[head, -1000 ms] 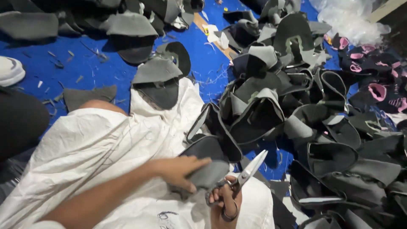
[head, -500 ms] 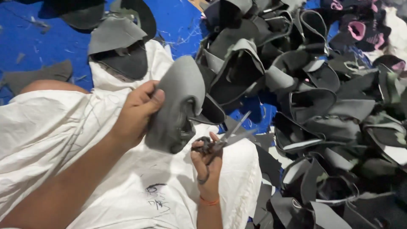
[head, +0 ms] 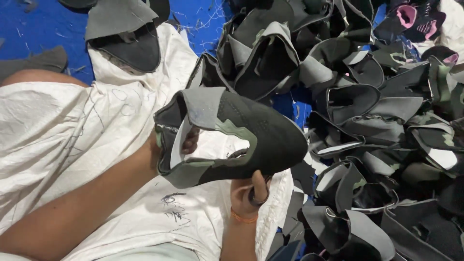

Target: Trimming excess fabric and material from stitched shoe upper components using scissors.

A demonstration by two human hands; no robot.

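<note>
My left hand [head: 186, 142] holds a dark grey and black fabric shoe upper [head: 241, 137] with a pale green trim, fingers tucked inside its opening. The upper is turned sideways above a white cloth [head: 87, 135] on my lap. My right hand [head: 247, 193] is just below the upper, its fingers through the black handles of a pair of scissors [head: 256, 193]. The upper hides the scissor blades.
A big heap of similar grey and black shoe uppers [head: 367, 106] fills the right side. More uppers [head: 128, 38] lie at the top left on a blue floor sheet [head: 38, 29] with scraps. A pink-lined piece [head: 408, 17] sits top right.
My left hand has turned the shoe upper and lifted it closer, so its opening faces me. The right hand with the scissors has slipped beneath the upper, hiding the blades.
</note>
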